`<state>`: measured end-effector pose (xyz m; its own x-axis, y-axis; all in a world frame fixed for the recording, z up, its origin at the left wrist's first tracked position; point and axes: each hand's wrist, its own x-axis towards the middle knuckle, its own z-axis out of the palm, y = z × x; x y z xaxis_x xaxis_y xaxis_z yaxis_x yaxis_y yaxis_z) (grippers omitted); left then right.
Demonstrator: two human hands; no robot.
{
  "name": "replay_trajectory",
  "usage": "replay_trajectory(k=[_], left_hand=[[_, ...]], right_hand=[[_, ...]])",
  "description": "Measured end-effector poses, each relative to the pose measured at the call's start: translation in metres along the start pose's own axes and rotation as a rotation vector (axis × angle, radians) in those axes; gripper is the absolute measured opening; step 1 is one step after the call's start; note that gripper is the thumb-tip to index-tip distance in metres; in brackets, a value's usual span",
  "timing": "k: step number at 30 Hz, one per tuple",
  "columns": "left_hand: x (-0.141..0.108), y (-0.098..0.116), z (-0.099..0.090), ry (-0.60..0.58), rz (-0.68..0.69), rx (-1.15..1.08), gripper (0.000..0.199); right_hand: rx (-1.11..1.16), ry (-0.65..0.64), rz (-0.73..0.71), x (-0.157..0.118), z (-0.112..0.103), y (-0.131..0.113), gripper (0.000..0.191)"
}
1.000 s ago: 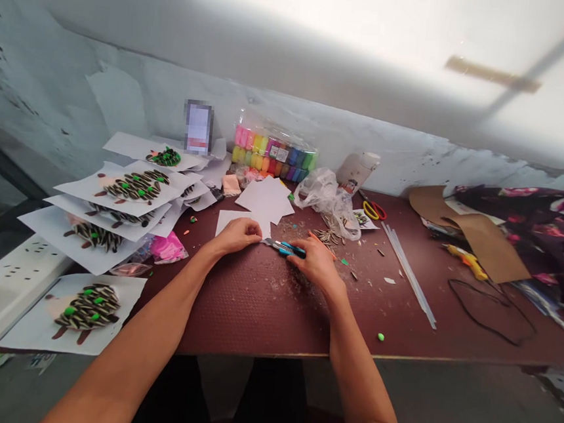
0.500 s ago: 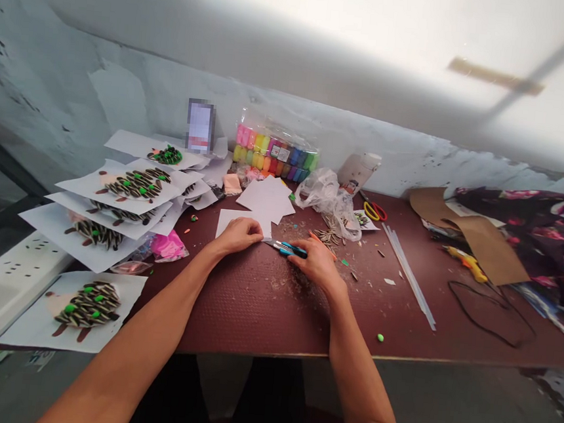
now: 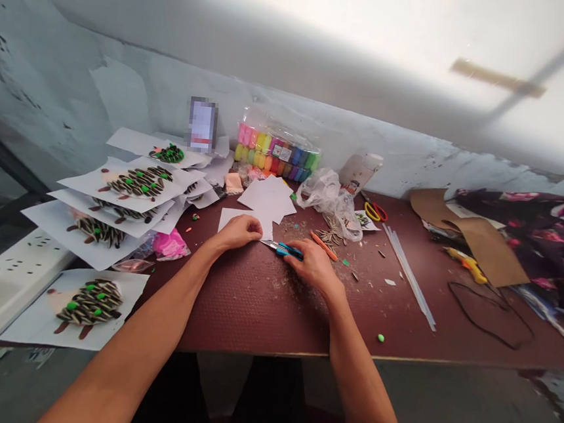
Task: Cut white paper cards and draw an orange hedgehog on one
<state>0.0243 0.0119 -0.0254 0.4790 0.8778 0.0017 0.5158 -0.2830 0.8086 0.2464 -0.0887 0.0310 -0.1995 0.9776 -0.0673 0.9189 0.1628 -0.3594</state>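
Observation:
My right hand point(image 3: 311, 263) grips a blue and black utility knife point(image 3: 289, 250), its blade pointing left. The blade's tip is close to the fingertips of my left hand point(image 3: 239, 231). That hand is closed in a pinch at the edge of a white paper sheet point(image 3: 229, 217). What lies between its fingertips is hidden. Behind it are more white sheets point(image 3: 268, 197), overlapping. An orange tool point(image 3: 324, 245) lies just beyond my right hand, beside a small heap of striped seeds point(image 3: 335, 236).
At left are stacked sheets with seed hedgehogs point(image 3: 139, 182), another hedgehog sheet point(image 3: 90, 303) and a white power strip point(image 3: 19, 281). Coloured clay packs point(image 3: 277, 152), a plastic bag point(image 3: 332, 203) and scissors point(image 3: 375, 212) stand behind. Glue sticks point(image 3: 412, 279) and a yellow glue gun point(image 3: 467, 264) lie right.
My right hand has shifted slightly left with the utility knife, bringing the blade closer to my left fingertips. More of the orange tool behind it now shows. My left hand has barely moved.

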Motion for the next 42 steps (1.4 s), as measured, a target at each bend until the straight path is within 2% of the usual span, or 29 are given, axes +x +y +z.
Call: replay_trajectory(k=[7, 14, 22, 24, 33, 39, 42], left_hand=[[0.003, -0.008, -0.004, -0.057, 0.028, -0.124, 0.018], [0.003, -0.009, -0.002, -0.055, 0.039, -0.138, 0.018], [0.003, -0.001, 0.008, 0.163, -0.033, 0.065, 0.023], [0.004, 0.001, 0.007, 0.151, -0.044, 0.089, 0.023], [0.012, 0.019, -0.007, -0.039, -0.111, 0.204, 0.021], [0.014, 0.015, -0.006, 0.087, -0.062, 0.267, 0.016], [0.016, 0.019, -0.006, 0.091, -0.105, 0.291, 0.026]], right_hand=[[0.001, 0.001, -0.023, 0.001, 0.003, 0.0, 0.031], [0.003, 0.009, -0.027, 0.001, 0.004, 0.0, 0.031], [-0.018, -0.004, -0.025, 0.0, 0.003, -0.004, 0.029], [-0.028, 0.0, -0.022, 0.0, 0.003, -0.003, 0.028], [-0.076, -0.012, -0.008, -0.002, 0.003, -0.007, 0.029], [-0.081, -0.017, -0.004, -0.005, 0.003, -0.01, 0.028], [-0.085, -0.005, 0.0, -0.004, 0.004, -0.01, 0.029]])
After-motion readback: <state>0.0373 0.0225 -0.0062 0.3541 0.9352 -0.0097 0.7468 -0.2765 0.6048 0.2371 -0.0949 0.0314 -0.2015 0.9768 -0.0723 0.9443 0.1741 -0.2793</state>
